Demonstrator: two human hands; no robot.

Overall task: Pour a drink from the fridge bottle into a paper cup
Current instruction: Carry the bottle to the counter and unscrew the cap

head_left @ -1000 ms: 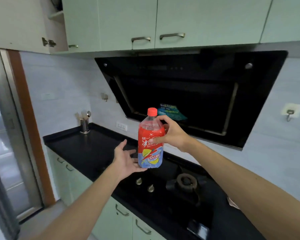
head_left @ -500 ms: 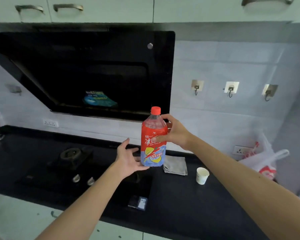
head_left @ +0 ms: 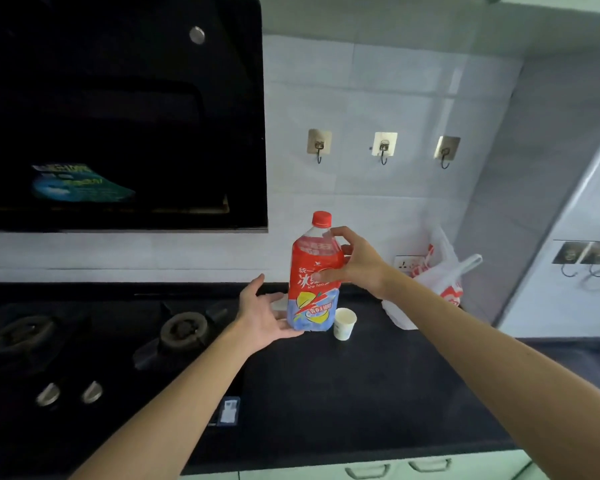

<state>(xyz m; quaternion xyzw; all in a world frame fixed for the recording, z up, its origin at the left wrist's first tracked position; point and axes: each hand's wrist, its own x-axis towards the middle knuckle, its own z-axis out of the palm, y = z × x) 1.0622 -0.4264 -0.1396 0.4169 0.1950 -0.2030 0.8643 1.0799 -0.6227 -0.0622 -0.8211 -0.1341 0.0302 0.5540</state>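
Two hands were on the bottle [head_left: 313, 271], carried upright above the worktop [head_left: 343, 393]. Our right hand [head_left: 355, 263] had its grip closed round the bottle's upper body, thumb across the red label and fingers curled behind the shoulder. Our left hand [head_left: 265, 311] lay open and flat, palm up, against the lower left of the bottle near its base, steadying it and not wrapping it.

Change noted: a second earlier the bottle was held in front of the hood [head_left: 118, 109] over the hob [head_left: 184, 329]; half a second earlier the cup [head_left: 344, 323] had come into sight well off to the right. At this moment the bottle hung just left of the cup, its base at about cup height, and the hood lay off to the left. Hand positions on the bottle were the same throughout.

Meaning for the task: we judged the carry nearly finished. Red cap [head_left: 321, 218] was on, so no pouring yet. Cup stood upright on the worktop, apparently empty, with a plastic bag [head_left: 440, 282] behind it to the right. Next, we judged, came setting the bottle down or freeing a hand to unscrew the cap. Risk: a big, full bottle could flood or topple so light a cup.
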